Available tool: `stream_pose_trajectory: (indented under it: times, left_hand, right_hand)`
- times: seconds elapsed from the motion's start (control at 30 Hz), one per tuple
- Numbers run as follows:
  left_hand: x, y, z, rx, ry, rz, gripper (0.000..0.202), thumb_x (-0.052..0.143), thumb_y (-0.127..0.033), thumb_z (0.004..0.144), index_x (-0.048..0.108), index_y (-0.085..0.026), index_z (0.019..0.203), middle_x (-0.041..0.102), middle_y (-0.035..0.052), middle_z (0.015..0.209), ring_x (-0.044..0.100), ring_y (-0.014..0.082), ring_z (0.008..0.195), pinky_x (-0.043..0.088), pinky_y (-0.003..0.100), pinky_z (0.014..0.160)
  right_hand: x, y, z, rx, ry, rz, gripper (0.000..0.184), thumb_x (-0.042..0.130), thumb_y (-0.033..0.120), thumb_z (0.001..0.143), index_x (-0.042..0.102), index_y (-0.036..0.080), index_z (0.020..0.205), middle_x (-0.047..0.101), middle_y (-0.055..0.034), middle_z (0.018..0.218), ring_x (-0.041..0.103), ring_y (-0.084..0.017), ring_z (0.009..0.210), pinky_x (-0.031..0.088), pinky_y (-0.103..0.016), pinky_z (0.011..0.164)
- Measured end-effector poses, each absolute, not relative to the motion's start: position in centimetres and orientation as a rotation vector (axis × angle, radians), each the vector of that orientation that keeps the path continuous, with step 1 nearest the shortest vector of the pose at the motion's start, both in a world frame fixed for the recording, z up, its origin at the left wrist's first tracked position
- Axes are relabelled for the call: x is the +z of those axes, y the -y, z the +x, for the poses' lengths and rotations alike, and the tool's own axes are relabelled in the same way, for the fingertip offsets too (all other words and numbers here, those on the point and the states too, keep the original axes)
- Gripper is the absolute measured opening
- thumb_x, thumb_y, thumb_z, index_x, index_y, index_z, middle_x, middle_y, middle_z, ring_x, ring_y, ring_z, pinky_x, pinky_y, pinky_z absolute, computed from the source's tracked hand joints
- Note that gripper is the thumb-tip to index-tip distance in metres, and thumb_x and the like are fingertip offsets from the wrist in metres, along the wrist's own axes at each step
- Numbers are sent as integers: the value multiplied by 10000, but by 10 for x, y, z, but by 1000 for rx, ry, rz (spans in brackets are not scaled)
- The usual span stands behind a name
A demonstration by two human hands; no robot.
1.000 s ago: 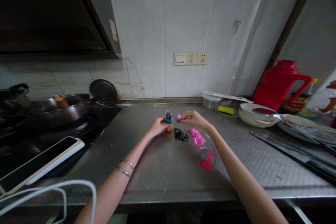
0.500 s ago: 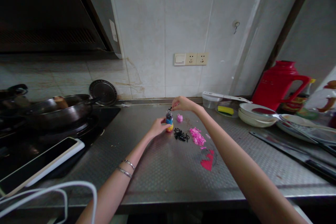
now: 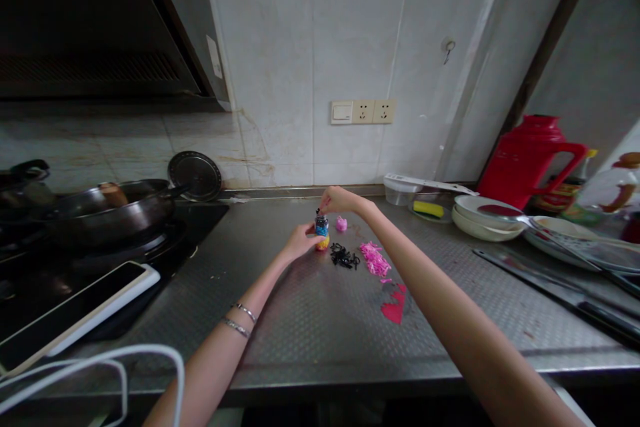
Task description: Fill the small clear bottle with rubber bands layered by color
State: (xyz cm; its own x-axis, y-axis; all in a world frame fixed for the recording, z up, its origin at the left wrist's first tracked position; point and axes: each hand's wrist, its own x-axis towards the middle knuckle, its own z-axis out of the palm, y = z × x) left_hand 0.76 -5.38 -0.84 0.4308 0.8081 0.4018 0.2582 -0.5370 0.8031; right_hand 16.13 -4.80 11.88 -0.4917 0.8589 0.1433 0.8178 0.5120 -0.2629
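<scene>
left hand (image 3: 300,242) grips a small clear jar (image 3: 322,232) upright near the counter's back edge, blue and yellow fill showing inside, while the right hand (image 3: 340,200) narrows to a pinch at the jar's mouth, whatever it holds too small to tell. just beside them on the steel counter (image 3: 310,340) lie a pink tuft (image 3: 341,224), a pile of black pieces (image 3: 344,256) and a heap of pink shreds (image 3: 375,259), all outside the jar; a red scrap (image 3: 393,311) sits nearer the front edge.
</scene>
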Motion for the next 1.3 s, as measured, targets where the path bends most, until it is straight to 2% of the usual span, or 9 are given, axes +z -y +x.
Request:
stream_pose_trajectory:
  times: [0.17,0.3,0.47,0.8,1.0,1.17,1.3]
  left_hand:
    - [-7,54,8,1064,-888,2034,281,598,-204,663,613,-116,929,653,82,929,599,179,848,436,308,802]
    - [-7,54,7,1060,-893,2040,287,601,-210,663,610,-111,932,651,84,933,597,180,849,436,305,803]
    - [-9,52,7,1058,-906,2048,276,600,-212,665,613,-112,922,650,79,939,594,177,855,430,304,813]
    - [-8,52,7,1064,-859,2029,282,602,-202,662,614,-113,930,650,83,947,596,178,865,430,316,820]
    - [-10,50,7,1066,-865,2019,295,606,-207,661,607,-110,939,648,85,957,597,179,870,430,321,826]
    - [-10,51,8,1070,-848,2000,284,609,-198,656,608,-110,926,650,87,958,597,182,881,428,321,838]
    - [-9,51,8,1070,-872,1993,298,616,-205,653,609,-118,938,649,84,968,597,187,891,425,330,849]
  right_hand:
    - [124,50,159,267,2582,-1467,221,585,222,666,698,91,803,681,-72,760,557,-127,612,383,-180,512]
    - [128,53,159,264,2657,-1461,222,552,241,694,696,97,784,662,-42,696,505,-100,557,347,-176,482]
    - [128,54,164,281,2634,-1418,246,504,280,708,676,104,688,555,10,538,393,-68,475,278,-185,441]
    - [123,47,176,397,2517,-1338,326,510,392,698,666,107,673,446,29,494,321,-64,466,253,-199,448]
    - [117,47,182,431,2428,-1271,460,426,502,763,687,127,818,487,13,535,361,-71,480,291,-205,488]
    - [116,57,179,355,2387,-1183,551,342,549,807,688,121,830,493,1,530,413,-90,521,328,-219,547]
    - [111,59,175,407,2385,-1213,629,261,595,816,692,136,822,605,-55,686,519,-140,672,384,-254,679]
